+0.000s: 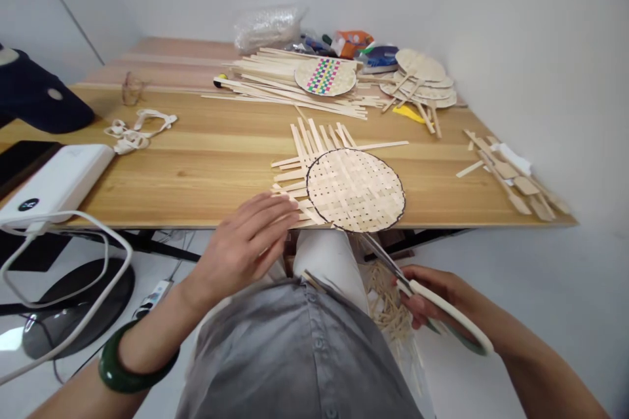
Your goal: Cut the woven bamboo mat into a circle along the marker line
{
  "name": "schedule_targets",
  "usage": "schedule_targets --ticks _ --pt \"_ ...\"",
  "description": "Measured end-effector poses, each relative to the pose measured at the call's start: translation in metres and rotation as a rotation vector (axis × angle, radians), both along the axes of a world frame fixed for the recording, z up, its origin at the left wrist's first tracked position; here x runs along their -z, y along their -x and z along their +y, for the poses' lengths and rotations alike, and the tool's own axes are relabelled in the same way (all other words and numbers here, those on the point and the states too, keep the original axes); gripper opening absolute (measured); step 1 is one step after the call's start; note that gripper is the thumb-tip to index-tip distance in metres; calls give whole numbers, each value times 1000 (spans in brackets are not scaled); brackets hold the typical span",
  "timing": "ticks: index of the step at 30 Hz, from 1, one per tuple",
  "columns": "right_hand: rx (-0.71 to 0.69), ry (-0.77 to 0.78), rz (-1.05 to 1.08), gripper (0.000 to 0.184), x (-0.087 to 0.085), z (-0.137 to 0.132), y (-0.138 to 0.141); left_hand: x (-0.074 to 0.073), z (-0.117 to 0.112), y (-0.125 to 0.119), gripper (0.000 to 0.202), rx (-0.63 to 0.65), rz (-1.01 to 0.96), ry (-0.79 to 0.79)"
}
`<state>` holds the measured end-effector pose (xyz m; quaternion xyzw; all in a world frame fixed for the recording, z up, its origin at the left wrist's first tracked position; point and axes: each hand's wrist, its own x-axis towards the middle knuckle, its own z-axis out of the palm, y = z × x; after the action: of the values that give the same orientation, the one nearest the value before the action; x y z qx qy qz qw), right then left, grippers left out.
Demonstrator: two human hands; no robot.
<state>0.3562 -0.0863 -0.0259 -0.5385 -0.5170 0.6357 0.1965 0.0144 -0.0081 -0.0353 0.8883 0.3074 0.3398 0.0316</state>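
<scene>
A round piece of woven bamboo strips (356, 190) lies at the table's front edge, with a black line drawn around its rim and loose strip ends sticking out to the left and back. My left hand (243, 245) rests flat on those strip ends, its fingers extended, and a green bangle (132, 360) circles the wrist. My right hand (427, 298) grips white-handled scissors (442, 311) below the table edge. Their blades point up, with the tips at the lower rim of the woven round.
Behind stand a woven round with coloured pattern (324, 76), a pile of bamboo strips (295, 85) and stacked handled fans (417, 78). A power bank (54, 183) with white cable lies left. Cut strip scraps (388, 304) sit below the table, beyond my knee.
</scene>
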Motion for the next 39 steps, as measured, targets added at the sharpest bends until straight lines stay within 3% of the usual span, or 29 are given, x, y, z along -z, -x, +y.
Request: schedule_targets --ticks 2,3,6,7,9,14,25,33,39 --pt "-31 30 20 38 1 2 1 0 -20 -15 28 -121 -233 201" --pt "-40 45 29 37 1 4 0 2 -28 -25 19 -184 -368 424" --pt "-58 91 58 36 2 11 -2 9 -39 -59 9 -294 -791 1344" --pt "-67 102 58 36 2 14 -4 12 -38 -68 12 -296 -875 1521" --pt "-89 112 36 35 2 20 -7 15 -32 -84 15 -287 -979 1676" --pt "-182 94 20 33 1 36 -13 17 -19 -98 8 -276 -1075 1751" --pt "-291 81 75 27 6 67 -1 17 -19 -91 14 -302 -1155 1709" --pt "-334 71 86 33 15 74 7 21 -19 -95 11 -331 -1149 1714" --pt "-352 75 46 35 10 69 -12 26 -23 -90 16 -333 -1110 1694"
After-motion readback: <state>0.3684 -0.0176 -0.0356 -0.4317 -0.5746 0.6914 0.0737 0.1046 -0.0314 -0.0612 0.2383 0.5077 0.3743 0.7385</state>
